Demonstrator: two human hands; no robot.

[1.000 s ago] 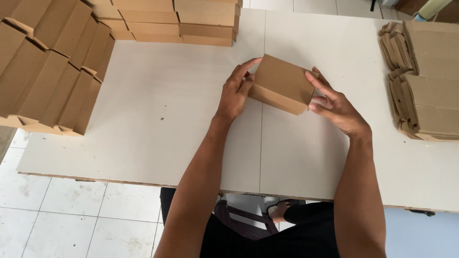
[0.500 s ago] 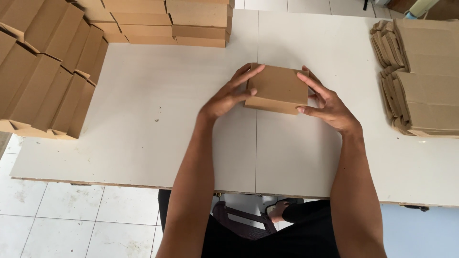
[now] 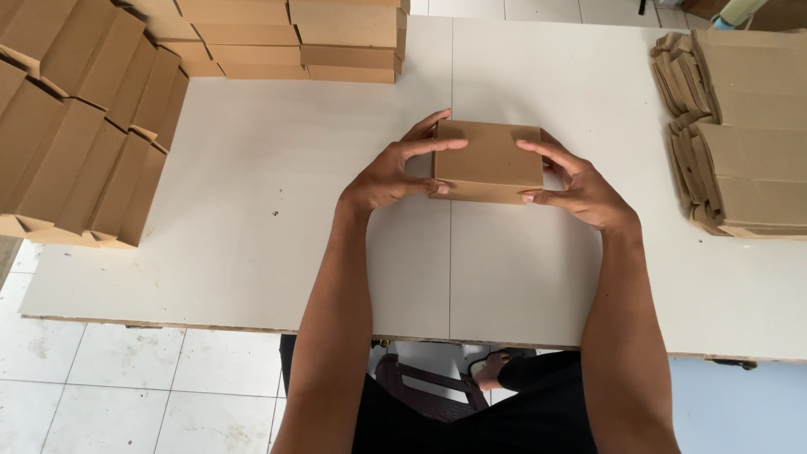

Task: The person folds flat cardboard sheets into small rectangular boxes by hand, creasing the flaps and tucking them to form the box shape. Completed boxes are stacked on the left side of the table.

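A small closed box of brown cardboard (image 3: 490,160) lies near the middle of the white table (image 3: 252,210), its plain top facing up, with no label visible on it. At the left edge many finished brown boxes (image 3: 76,126) stand in tilted rows, leaning one on another, and at the far side more boxes lie in a flat stack (image 3: 294,38). At the right edge there are piles of flat, unfolded cardboard blanks (image 3: 740,134), the same brown colour. The left hand (image 3: 391,172) holds the left end of the small box: the fingers are spread a little, two fingertips lie on the top, and the thumb presses the front side. The right hand (image 3: 576,185) holds the right end in the same way, with fingers slightly apart on the top and the thumb on the front edge. The box is between both hands and touches them. The table is made of two white panels with a thin seam running under the box. Below the table, the floor of pale tiles (image 3: 126,387) shows, and a dark chair (image 3: 429,395) is under the near edge.
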